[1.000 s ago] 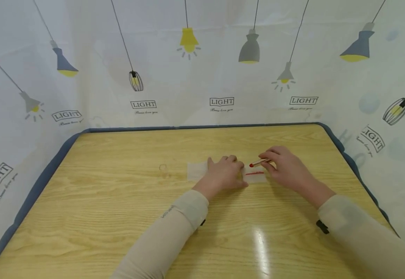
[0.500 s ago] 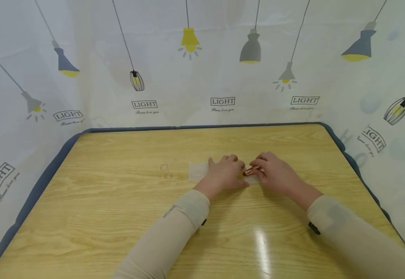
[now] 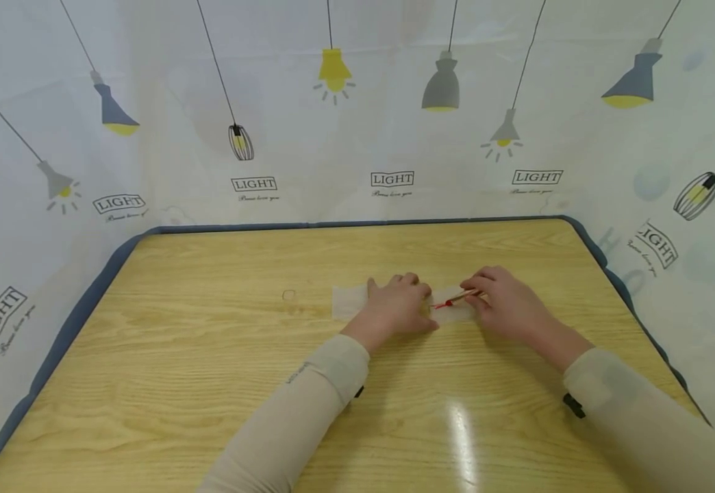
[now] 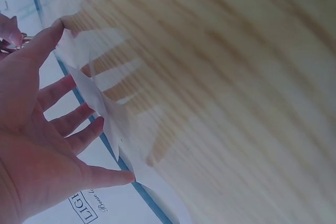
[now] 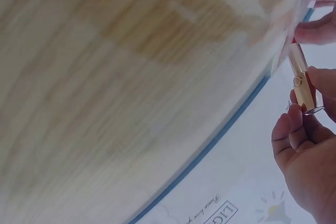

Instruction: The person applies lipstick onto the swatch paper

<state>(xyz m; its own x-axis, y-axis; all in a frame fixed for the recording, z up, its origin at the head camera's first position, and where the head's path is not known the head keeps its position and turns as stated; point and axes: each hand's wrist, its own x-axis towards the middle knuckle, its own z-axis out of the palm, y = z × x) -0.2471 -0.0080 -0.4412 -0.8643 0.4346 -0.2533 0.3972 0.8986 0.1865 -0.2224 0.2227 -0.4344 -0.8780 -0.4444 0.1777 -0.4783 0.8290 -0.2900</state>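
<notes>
A gold lipstick with a red tip is pinched between the thumb and fingers of my right hand. Its tip meets, or nearly meets, the red streak on a thin white sheet of paper. The right wrist view shows the lipstick's shiny tube slanting toward the sheet. My left hand rests across the middle of the paper, hiding that part. In the left wrist view the left hand's spread fingertips press on the paper, whose edge lifts slightly.
The wooden table has a dark blue edging along its back and sides. A small ring-shaped mark lies left of the paper. White cloth printed with lamps stands around the table.
My right hand lowered the lipstick from above the paper to beside my left hand, then drew it rightward along the red streak. My left hand stayed in place.
</notes>
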